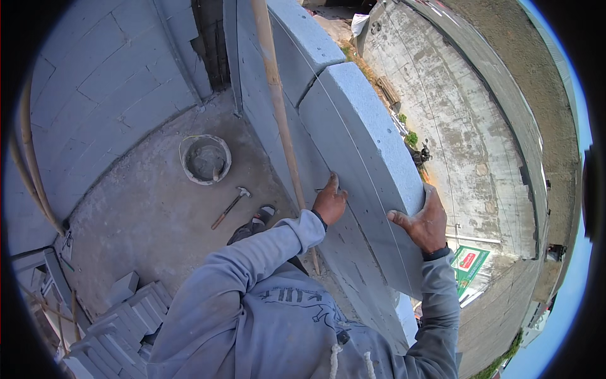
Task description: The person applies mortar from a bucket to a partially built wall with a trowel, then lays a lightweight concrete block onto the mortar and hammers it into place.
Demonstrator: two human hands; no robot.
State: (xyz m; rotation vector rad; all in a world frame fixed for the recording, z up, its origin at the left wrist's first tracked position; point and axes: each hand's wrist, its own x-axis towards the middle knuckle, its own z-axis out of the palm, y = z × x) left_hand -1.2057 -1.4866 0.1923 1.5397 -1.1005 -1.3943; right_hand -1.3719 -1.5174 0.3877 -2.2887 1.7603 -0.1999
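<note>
A large grey lightweight concrete block [356,136] sits on top of the wall, its pale upper face turned up. Around its near right end, my right hand [424,222] is closed, thumb on the inner face and fingers over the top edge. My left hand [329,201] rests against the wall by the joint under this block, index finger stretched out and the other fingers partly hidden. Past it, another block [303,31] lies in the same course, with a narrow gap between the two. A thin string [353,151] runs along the blocks' inner face.
A bamboo pole [278,95] leans close to my left arm. On the floor stand a bucket of mortar [206,159] with a tool in it and a hammer [231,207] near my foot. Stacked blocks [126,316] lie lower left. Beyond the wall, the ground lies far below.
</note>
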